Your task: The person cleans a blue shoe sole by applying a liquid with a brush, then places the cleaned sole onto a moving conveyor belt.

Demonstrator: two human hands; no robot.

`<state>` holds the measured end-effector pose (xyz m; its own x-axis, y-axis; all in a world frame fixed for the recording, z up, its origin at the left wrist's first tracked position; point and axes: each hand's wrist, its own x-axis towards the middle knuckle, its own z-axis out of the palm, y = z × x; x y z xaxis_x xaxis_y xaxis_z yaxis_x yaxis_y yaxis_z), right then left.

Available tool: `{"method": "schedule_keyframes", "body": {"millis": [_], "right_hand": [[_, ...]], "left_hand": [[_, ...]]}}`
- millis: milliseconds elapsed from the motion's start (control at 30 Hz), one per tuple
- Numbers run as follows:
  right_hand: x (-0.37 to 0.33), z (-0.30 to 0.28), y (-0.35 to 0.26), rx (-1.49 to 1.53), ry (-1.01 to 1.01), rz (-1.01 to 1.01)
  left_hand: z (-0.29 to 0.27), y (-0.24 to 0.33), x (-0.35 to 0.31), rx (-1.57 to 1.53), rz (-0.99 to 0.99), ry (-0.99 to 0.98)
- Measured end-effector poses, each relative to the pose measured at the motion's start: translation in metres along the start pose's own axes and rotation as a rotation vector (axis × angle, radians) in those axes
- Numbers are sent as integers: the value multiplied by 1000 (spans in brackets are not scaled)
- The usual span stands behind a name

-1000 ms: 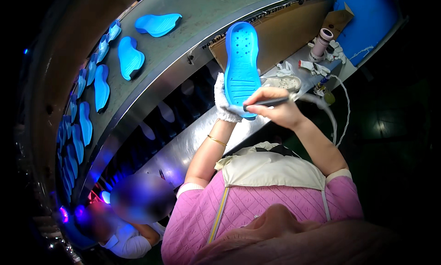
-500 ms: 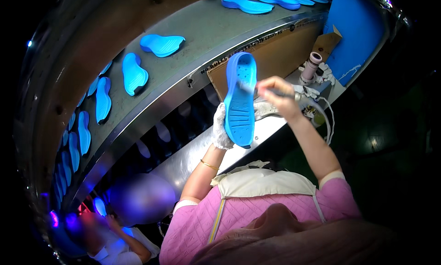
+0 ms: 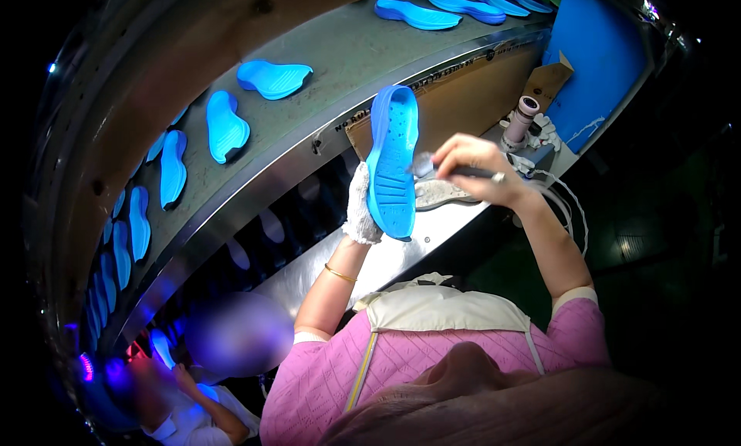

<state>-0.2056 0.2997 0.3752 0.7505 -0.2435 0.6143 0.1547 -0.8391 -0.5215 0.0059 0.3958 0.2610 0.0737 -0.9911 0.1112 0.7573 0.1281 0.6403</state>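
A bright blue shoe sole (image 3: 395, 149) is held up in front of me, heel and toe roughly upright, its hollow side with grooves and small holes facing me. My left hand (image 3: 360, 210), in a white knitted glove, grips its lower left edge. My bare right hand (image 3: 478, 164) is closed around a brush (image 3: 421, 166) with a dark handle. The blurred bristles are at the sole's right edge; whether they touch it I cannot tell. Behind the sole, a pale grey sole-shaped piece (image 3: 444, 193) lies on the shiny metal bench (image 3: 320, 264).
A curved conveyor belt (image 3: 324, 56) carries several blue soles (image 3: 227, 127). Cardboard (image 3: 471, 87) lines its side. At the right are a pink bottle (image 3: 522, 122), white gloves (image 3: 546, 133), a pale hose (image 3: 567, 195) and a blue panel (image 3: 598, 60). Another person (image 3: 201, 407) works at lower left.
My left hand has shifted slightly left with the sole. My right hand has drawn the brush down and right, from the sole's inner face to its right edge.
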Motion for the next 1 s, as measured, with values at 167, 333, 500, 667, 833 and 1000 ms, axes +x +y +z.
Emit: {"method": "schedule_keyframes", "body": {"millis": [167, 333, 500, 667, 833, 1000], "right_hand": [[12, -8, 13, -59, 193, 80], [-6, -24, 4, -32, 227, 9], [-11, -15, -4, 183, 333, 194], [-32, 9, 0, 238, 342, 231], [-41, 32, 14, 361, 258, 384], [-52, 56, 18, 312, 316, 410]], "left_hand": [[10, 3, -2, 50, 1, -87], [48, 50, 44, 12, 40, -138], [68, 122, 129, 1735, 273, 161], [42, 123, 137, 2168, 574, 323], [12, 168, 110, 2614, 762, 809], [-5, 194, 51, 2678, 707, 531]]}}
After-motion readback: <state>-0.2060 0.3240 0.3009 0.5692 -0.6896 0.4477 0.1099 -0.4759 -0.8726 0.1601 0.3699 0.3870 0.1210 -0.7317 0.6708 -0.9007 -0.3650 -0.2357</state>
